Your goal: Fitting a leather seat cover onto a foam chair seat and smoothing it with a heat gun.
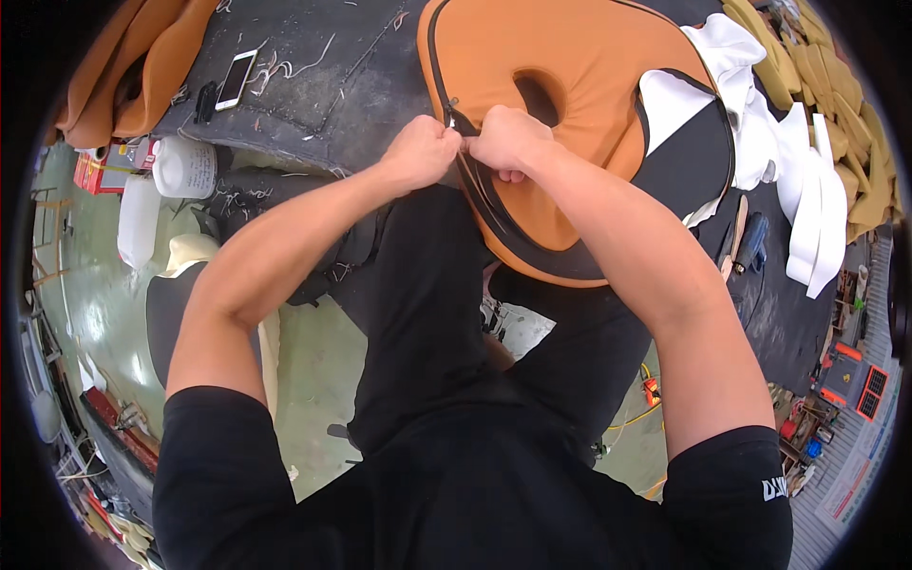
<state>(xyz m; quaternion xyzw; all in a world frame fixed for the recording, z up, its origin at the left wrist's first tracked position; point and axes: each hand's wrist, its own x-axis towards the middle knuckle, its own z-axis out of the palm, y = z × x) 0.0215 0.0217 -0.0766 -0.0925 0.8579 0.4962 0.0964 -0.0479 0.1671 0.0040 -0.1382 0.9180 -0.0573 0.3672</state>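
An orange cushion cover with black trim and a hole near its middle lies on the dark worktable. White foam shows through an opening on its right side. My left hand pinches the small metal zipper pull at the cover's near-left edge. My right hand grips the cover's edge right beside it, knuckles up. Both hands touch the cover and almost meet.
A white phone and thread scraps lie on the table at left. Orange fabric is piled far left. White foam pieces and tan foam pads stack at right. A blue tool lies nearby. White jugs stand below the table.
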